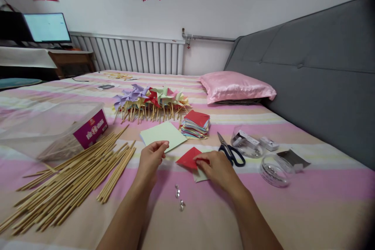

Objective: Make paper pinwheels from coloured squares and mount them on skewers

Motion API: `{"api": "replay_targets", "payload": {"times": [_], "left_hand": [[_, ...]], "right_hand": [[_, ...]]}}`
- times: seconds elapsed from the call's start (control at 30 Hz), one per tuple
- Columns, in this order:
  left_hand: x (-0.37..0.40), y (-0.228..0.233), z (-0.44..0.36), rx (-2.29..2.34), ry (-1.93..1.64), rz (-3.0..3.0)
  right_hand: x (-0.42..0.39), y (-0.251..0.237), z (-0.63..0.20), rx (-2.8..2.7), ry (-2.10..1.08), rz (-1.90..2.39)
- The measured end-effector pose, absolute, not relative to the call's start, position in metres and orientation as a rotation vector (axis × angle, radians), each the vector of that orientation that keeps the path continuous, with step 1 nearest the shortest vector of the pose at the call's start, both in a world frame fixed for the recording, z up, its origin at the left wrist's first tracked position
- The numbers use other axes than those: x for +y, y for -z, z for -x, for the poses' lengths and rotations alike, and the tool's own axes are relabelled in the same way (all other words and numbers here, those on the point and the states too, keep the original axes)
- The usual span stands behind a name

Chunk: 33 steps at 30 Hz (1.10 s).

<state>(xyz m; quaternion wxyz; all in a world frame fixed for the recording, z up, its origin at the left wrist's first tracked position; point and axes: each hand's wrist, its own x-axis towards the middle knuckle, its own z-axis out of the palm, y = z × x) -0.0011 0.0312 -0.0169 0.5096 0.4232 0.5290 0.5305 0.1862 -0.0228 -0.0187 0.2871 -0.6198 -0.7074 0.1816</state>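
Observation:
My right hand (215,168) pinches the edge of a red paper square (189,158), tilted above the bed. Beneath it lies a pale green paper piece (200,175), partly covered. With thumb and forefinger together, my left hand (151,160) hovers to the left, apart from the red paper; anything in that pinch is too small to make out. Just beyond it rests a light green paper sheet (164,134). Several small shiny metal pieces (177,193) are on the bedsheet between my forearms. Dark-handled scissors (231,152) lie right of my right hand.
At left are many wooden sticks (73,179) and a clear plastic box (88,125). Finished paper pinwheels (152,99) lie farther back, near a stack of coloured paper squares (195,125). To the right are round clear containers (274,172) and a pink pillow (234,86).

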Motion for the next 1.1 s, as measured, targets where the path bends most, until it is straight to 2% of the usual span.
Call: {"api": "replay_targets", "payload": {"times": [0.17,0.43,0.67,1.1], "left_hand": [[0.028,0.015,-0.003,1.276,-1.251,-1.031],[0.017,0.013,-0.014,1.162,-1.093,-1.075],[0.019,0.009,-0.017,1.124,-0.980,-1.007],[0.016,0.015,-0.022,1.026,-1.184,-1.025]], "right_hand": [[-0.017,0.020,-0.190,-1.394,-0.503,1.500],[-0.010,0.019,-0.178,-0.726,-1.013,0.978],[-0.009,0.020,-0.173,-0.580,-1.156,0.905],[-0.015,0.013,-0.162,-0.587,-1.259,0.912]]}}
